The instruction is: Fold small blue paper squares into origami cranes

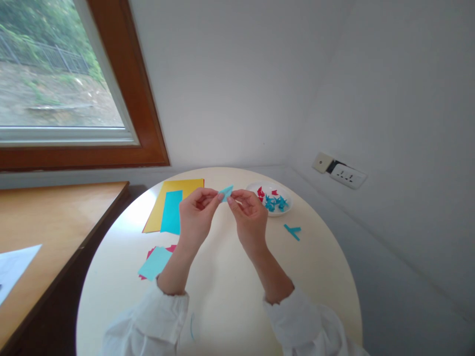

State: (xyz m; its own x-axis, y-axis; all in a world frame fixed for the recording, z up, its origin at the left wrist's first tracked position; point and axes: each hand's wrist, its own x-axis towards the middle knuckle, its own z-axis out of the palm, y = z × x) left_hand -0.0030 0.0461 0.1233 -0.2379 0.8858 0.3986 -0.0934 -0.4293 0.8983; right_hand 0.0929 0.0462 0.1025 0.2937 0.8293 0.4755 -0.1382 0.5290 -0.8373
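Between my two hands, above the far half of the round table, is a small folded piece of light blue paper [226, 193]. My left hand [198, 210] pinches its left side between thumb and fingers. On the lower right edge, my right hand [249, 212] pinches it too. Just beyond my right hand stands a white plate [288, 199] with several small folded blue paper figures [275, 202] and a few red ones [261, 193]. The fingertips hide part of the folded paper.
Yellow sheets [158, 210] lie at the back left under a blue paper strip [171, 212]. Nearer is a stack of light blue and red paper squares [155, 263]. Blue paper strips [293, 231] rest right on the white table [230, 306]. A wooden desk [55, 212] stands left.
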